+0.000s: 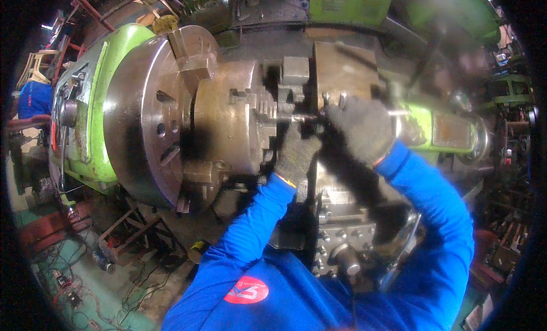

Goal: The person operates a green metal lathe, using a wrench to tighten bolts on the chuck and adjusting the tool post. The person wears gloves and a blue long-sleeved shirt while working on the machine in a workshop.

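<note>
My left hand [297, 154], in a dark grey work glove, reaches up beside the jaws of a smaller chuck [225, 114]. Its fingers close at a short shiny metal rod [306, 119] that lies level between that chuck and my other hand. Also gloved, my right hand [364, 129] is curled at the rod's right end, next to a broad metal block [346, 72]. Whatever sits inside its fingers is hidden. The smaller chuck is held in the jaws of a large lathe chuck [142, 120] on the left.
A green lathe headstock [94, 109] stands at far left, and a green tailstock [424, 129] at right. Below my hands sits a bolted tool post [345, 242]. Cables [137, 291] and a rusty metal frame [137, 234] are on the floor at lower left.
</note>
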`<state>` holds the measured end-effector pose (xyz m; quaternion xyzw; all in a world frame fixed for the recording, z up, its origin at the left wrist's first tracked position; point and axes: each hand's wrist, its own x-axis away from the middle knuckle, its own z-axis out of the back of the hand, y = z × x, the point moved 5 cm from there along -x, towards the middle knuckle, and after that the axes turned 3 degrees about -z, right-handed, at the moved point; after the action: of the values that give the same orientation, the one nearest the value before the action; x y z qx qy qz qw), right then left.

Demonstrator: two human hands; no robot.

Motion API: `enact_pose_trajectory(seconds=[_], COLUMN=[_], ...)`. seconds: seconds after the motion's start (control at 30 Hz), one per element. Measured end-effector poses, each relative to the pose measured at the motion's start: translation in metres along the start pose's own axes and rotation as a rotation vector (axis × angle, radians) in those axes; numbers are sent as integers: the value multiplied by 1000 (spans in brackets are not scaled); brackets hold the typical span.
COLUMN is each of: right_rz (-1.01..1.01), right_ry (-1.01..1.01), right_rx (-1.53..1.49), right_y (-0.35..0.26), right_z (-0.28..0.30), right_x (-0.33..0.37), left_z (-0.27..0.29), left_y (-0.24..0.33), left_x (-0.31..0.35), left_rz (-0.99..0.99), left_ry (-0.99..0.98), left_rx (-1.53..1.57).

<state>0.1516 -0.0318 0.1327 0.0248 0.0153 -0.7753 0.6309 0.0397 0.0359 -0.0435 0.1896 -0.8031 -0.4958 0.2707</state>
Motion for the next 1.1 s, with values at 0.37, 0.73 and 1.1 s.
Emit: enact_pose_trajectory(seconds=[0.37, 0.73, 1.1], right_rz=[116, 149, -14], right_ry=[66, 59, -43], right_rx=[36, 20, 5], right_y=[-12, -3, -2], right_z=[-5, -2, -4], right_x=[2, 3, 0], left_z=[4, -6, -6], left_y=[4, 33, 27], left_x=[4, 13, 9], left_rz=[-29, -2, 16], left_ry=[-10, 63, 2], left_rx=[-299, -219, -245])
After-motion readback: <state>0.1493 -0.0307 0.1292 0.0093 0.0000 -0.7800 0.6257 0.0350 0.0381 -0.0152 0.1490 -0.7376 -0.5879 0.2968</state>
